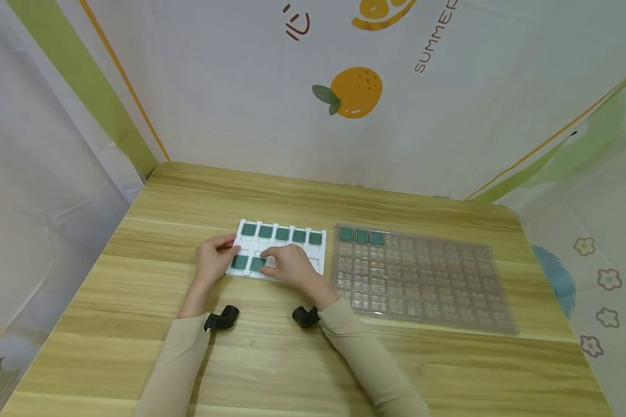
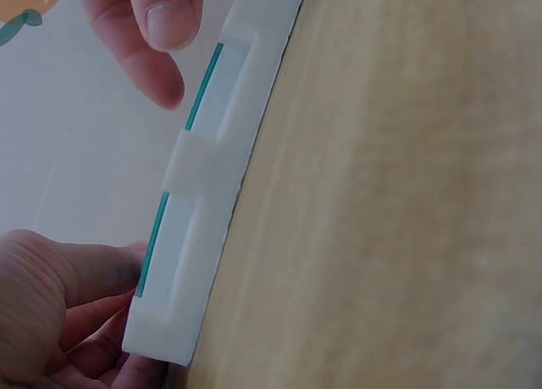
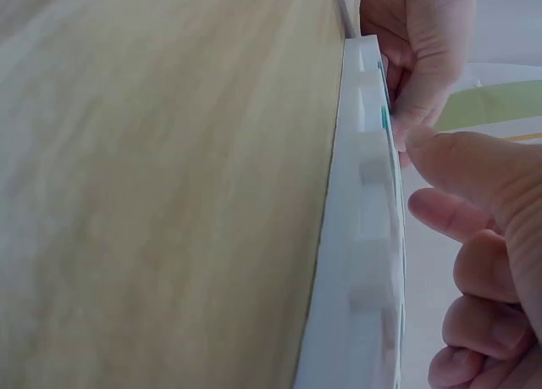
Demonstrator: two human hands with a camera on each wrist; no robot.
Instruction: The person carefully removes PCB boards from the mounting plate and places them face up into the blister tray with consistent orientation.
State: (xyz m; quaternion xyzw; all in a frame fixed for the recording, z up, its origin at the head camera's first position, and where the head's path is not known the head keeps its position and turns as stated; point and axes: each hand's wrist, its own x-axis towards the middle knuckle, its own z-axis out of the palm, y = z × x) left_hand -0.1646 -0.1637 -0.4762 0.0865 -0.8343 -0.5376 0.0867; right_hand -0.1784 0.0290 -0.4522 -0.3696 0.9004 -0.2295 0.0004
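Note:
The left hand (image 1: 213, 260) grips the left end of a white plastic tray (image 1: 250, 245), its thumb near the front-left green square chip (image 1: 239, 262). Over the tray's front row is the right hand (image 1: 294, 267), its thumb and index finger apart beside the second green chip (image 1: 258, 264). In the left wrist view the right hand's fingertips (image 2: 174, 25) are just clear of a chip edge (image 2: 203, 86). Nothing shows between them. Several green chips (image 1: 282, 234) fill the tray's back row. The right hand hides part of the front row.
To the right lies a clear plastic tray (image 1: 422, 278) of many small pockets, with three green chips (image 1: 362, 236) in its back-left corner. Both trays lie on a wood-grain table (image 1: 261, 359). A printed white curtain (image 1: 240, 116) hangs behind. Black wrist mounts (image 1: 222, 318) jut inward from the wrists.

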